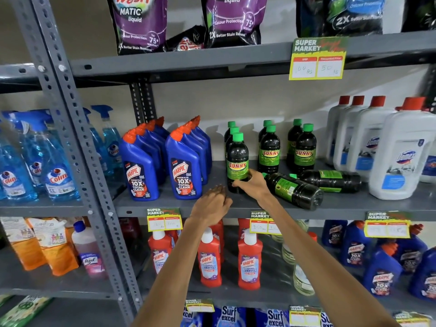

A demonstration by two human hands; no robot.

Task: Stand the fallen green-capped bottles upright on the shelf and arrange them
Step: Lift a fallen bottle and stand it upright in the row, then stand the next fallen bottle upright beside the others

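Note:
Dark green-capped Sunny bottles stand on the grey middle shelf (342, 205) in three short rows. My right hand (253, 184) grips the lower part of the front upright bottle (237, 159) of the left row. Two more rows (269, 149) (305, 149) stand upright to its right. Two bottles lie on their sides: one (295, 191) just right of my right hand, caps pointing left, and another (330, 180) behind it. My left hand (212, 204) hovers at the shelf edge, fingers loosely curled, holding nothing.
Blue Harpic bottles (184, 166) stand left of the green-capped rows. Large white red-capped jugs (398, 156) stand on the right. Price tags (317, 59) hang from shelf edges. Red Harpic bottles (250, 260) fill the shelf below; a grey upright post (77, 142) is at left.

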